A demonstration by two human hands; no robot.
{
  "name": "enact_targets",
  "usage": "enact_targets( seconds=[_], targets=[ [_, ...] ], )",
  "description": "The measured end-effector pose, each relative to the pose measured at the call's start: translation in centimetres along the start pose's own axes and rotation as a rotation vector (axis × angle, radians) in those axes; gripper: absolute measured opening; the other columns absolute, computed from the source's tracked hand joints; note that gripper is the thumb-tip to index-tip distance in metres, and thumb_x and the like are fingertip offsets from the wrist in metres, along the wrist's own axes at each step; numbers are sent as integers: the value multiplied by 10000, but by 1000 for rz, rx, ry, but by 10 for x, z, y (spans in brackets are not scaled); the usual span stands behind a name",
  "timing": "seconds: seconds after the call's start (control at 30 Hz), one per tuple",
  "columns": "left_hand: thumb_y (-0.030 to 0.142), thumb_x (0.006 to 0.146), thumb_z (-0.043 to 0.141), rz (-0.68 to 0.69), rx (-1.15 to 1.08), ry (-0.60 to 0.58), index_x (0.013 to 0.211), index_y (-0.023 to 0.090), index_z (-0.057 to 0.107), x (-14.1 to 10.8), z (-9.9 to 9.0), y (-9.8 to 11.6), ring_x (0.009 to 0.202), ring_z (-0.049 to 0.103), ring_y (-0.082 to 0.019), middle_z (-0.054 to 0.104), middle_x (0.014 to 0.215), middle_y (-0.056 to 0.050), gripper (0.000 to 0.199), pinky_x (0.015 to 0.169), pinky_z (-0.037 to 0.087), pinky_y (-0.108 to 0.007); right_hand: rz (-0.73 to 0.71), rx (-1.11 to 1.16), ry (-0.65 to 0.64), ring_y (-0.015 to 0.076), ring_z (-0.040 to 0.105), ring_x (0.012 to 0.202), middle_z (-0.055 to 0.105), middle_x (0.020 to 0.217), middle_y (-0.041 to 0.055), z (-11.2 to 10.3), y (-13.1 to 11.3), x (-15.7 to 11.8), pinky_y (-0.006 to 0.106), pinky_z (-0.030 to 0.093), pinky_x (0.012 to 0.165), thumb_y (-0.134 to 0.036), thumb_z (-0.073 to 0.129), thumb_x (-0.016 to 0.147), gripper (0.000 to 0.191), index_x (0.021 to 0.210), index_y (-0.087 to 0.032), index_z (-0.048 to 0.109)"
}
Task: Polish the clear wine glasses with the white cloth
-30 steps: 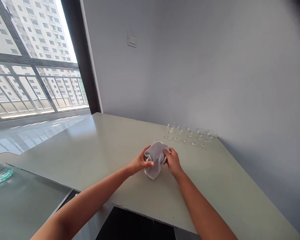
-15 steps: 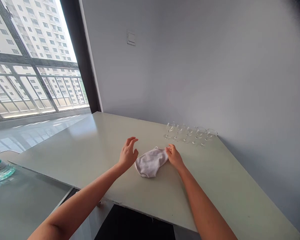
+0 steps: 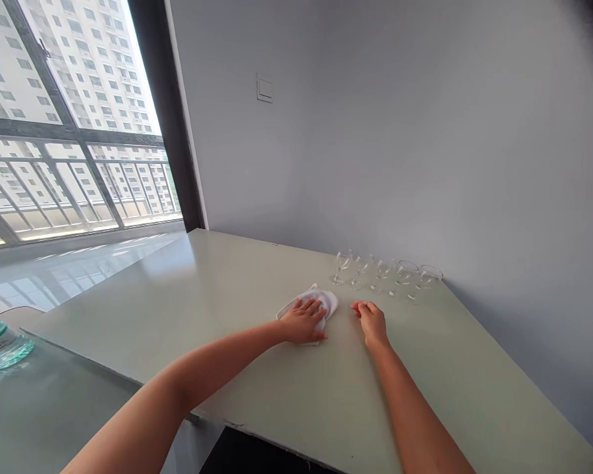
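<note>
A white cloth (image 3: pixel 330 301) lies on the pale table (image 3: pixel 237 283) in the middle of the head view. Pressed flat on top of it, with fingers spread, is my left hand (image 3: pixel 304 321), which hides part of the cloth. My right hand (image 3: pixel 372 322) is just to the right of the cloth and apart from it. Its fingers are curled together, and whatever they may hold is too small to make out. Behind my right hand, several clear stemmed glasses (image 3: pixel 343 263) stand in a row near the wall.
At the far left, a clear bottle (image 3: pixel 4 342) lies on a lower grey surface (image 3: pixel 54 401). A grey wall (image 3: pixel 400 131) borders the table's back and right side. Beyond the left side is a large window. Something black shows below the table's front edge.
My left hand has moved right and come down flat on the cloth. My right hand has let go of the cloth's right edge and moved away to the right.
</note>
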State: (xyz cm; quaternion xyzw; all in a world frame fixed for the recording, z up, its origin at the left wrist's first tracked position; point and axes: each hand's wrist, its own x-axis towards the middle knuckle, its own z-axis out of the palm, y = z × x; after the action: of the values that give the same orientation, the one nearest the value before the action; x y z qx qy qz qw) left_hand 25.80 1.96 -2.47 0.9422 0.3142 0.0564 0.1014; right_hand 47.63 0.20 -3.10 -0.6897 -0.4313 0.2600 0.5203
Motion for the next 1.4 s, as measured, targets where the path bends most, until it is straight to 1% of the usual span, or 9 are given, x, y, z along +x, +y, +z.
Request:
enact_targets(
  seconds=[0.2, 0.37, 0.53, 0.67, 0.77, 0.93, 1.07, 1.23, 1.4],
  targets=[
    [629, 771, 361, -207, -104, 78, 1342, 197, 315, 47, -12, -70, 1319, 134, -327, 204, 1437, -140, 718, 1043, 75, -512, -23, -4, -24, 196, 608, 752, 674, 797, 77, 3, 3, -3, 287, 435, 626, -408, 415, 734, 287, 743, -186, 598],
    [585, 790, 367, -440, -81, 108, 1345, 192, 300, 45, -31, -134, 1319, 119, -317, 190, 1441, -132, 684, 1043, 69, -488, -43, -50, -27, 201, 596, 747, 673, 796, 66, 3, 6, -5, 305, 425, 650, -419, 436, 741, 277, 731, -195, 598],
    [510, 820, 347, -668, -27, 134, 1338, 169, 306, -7, -56, -194, 1310, 124, -320, 186, 1440, -143, 621, 1031, 73, -495, -40, -87, -24, 203, 595, 748, 674, 792, 69, 1, 11, -4, 307, 421, 658, -420, 430, 745, 289, 740, -192, 608],
    [417, 847, 320, -886, 26, 157, 1333, 165, 308, -81, -79, -231, 1308, 142, -314, 199, 1437, -142, 548, 1021, 105, -503, -43, -105, -32, 204, 594, 750, 673, 805, 71, 1, 14, -2, 308, 418, 662, -427, 429, 748, 293, 743, -192, 605],
    [396, 853, 294, -1028, 68, 156, 1333, 169, 306, -144, -92, -246, 1311, 148, -315, 201, 1439, -134, 531, 1015, 119, -512, -55, -96, -27, 206, 595, 736, 672, 785, 75, 3, 12, -2, 314, 416, 669, -418, 439, 737, 283, 734, -188, 604],
    [423, 870, 267, -1178, 128, 125, 1350, 135, 273, -228, -98, -247, 1306, 152, -342, 171, 1443, -162, 559, 994, 153, -544, -57, -1, 13, 202, 592, 724, 662, 714, 67, 6, 4, -5, 310, 419, 669, -372, 468, 692, 234, 682, -180, 601],
    [458, 886, 209, -1186, 168, 97, 1366, 158, 239, -258, -88, -236, 1311, 129, -331, 144, 1457, -120, 567, 1008, 145, -518, -41, 46, 61, 186, 591, 726, 660, 730, 61, 8, -1, -7, 292, 425, 659, -360, 453, 679, 231, 680, -179, 596],
    [491, 869, 224, -1107, 240, 115, 1355, 187, 273, -246, -68, -194, 1303, 178, -326, 193, 1448, -105, 575, 1008, 183, -502, -70, 109, 87, 175, 584, 719, 659, 764, 68, 5, -16, -12, 277, 424, 615, -372, 438, 685, 247, 699, -174, 584],
    [439, 844, 318, -820, 201, 158, 1339, 175, 313, -198, -42, -104, 1320, 168, -296, 251, 1429, -107, 561, 1047, 145, -458, -158, 148, 46, 175, 580, 790, 652, 820, 54, 12, -47, -29, 273, 424, 663, -373, 429, 730, 243, 731, -184, 581]
  ],
)
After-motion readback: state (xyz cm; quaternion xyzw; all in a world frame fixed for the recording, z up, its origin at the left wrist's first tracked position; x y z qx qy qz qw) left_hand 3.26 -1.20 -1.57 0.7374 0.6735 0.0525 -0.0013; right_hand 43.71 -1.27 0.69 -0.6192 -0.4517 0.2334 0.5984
